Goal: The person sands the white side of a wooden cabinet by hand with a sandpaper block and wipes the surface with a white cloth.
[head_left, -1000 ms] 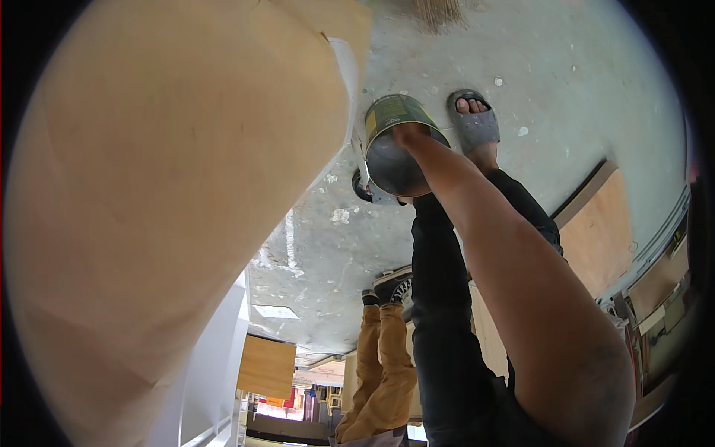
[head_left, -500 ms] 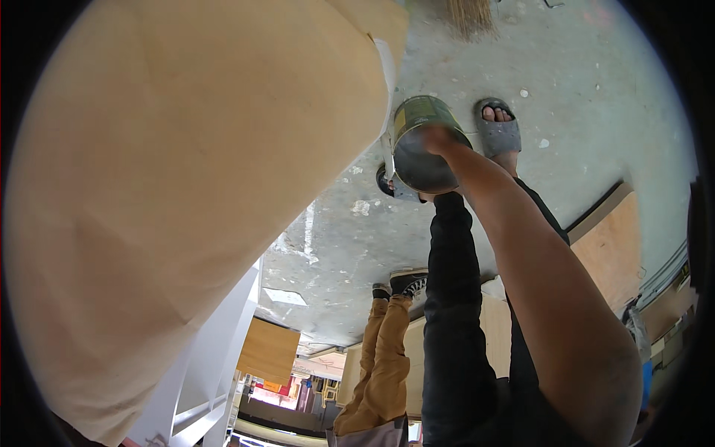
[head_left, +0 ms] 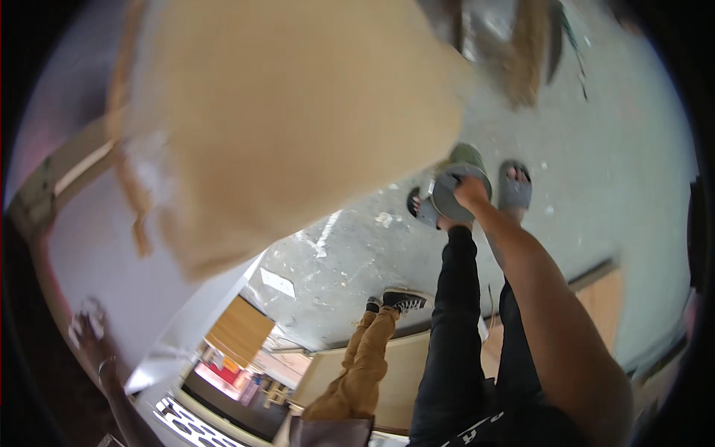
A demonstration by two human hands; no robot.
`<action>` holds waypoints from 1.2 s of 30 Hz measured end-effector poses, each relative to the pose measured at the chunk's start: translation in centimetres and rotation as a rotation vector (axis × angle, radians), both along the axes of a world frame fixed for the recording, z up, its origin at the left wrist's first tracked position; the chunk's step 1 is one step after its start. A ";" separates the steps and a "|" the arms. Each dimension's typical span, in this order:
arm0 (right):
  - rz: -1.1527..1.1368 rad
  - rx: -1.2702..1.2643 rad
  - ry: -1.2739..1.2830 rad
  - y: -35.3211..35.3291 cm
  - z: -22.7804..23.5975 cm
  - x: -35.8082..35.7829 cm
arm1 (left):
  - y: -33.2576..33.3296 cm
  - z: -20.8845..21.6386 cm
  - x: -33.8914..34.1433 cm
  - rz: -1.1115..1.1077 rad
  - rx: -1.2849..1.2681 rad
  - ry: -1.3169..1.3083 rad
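My right hand (head_left: 471,192), its fingers closed, is over the round grey top of a green metal can (head_left: 468,155). The can hangs close to my feet, partly in front of my left sandal (head_left: 423,207). Something small and dark shows under my fingers; I cannot make out what it is. A large tan sheet (head_left: 313,127) fills the upper left and is blurred by motion. My left hand is not in view. At the lower left another person's hand (head_left: 91,339), with a bracelet at its wrist, holds a whitish wad against a pale panel (head_left: 112,253).
A person in brown trousers (head_left: 361,365) stands to the left behind me. A broom head (head_left: 527,63) is at the top, beside a dark blurred object. The grey floor (head_left: 596,171) is spotted with white. A wooden board (head_left: 599,305) lies at the right.
The tan sheet has shifted up and right in the picture. My hand and the can appear lower and smaller. The other person's hand and the pale panel have come into view.
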State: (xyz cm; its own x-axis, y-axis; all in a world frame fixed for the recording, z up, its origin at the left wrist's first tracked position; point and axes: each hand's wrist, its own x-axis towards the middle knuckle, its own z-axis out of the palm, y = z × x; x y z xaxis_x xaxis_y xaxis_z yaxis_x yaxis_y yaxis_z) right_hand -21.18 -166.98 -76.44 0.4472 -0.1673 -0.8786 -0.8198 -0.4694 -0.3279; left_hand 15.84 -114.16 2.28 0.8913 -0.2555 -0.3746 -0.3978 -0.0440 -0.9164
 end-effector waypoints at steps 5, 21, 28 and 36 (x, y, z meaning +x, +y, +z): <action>0.073 -0.209 -0.304 -5.3 1.4 -4.7 | -6.7 -4.7 -8.0 -0.043 -0.436 0.009; -0.485 0.140 -0.207 -13.5 23.9 0.5 | -5.6 -4.0 -1.8 0.168 -0.573 -0.157; -0.571 0.103 -0.070 -6.3 32.9 -0.5 | 2.3 -7.5 19.1 0.273 -0.550 -0.296; -0.620 0.045 -0.195 -2.4 38.9 -5.1 | -2.1 -7.2 30.8 0.286 -0.686 -0.186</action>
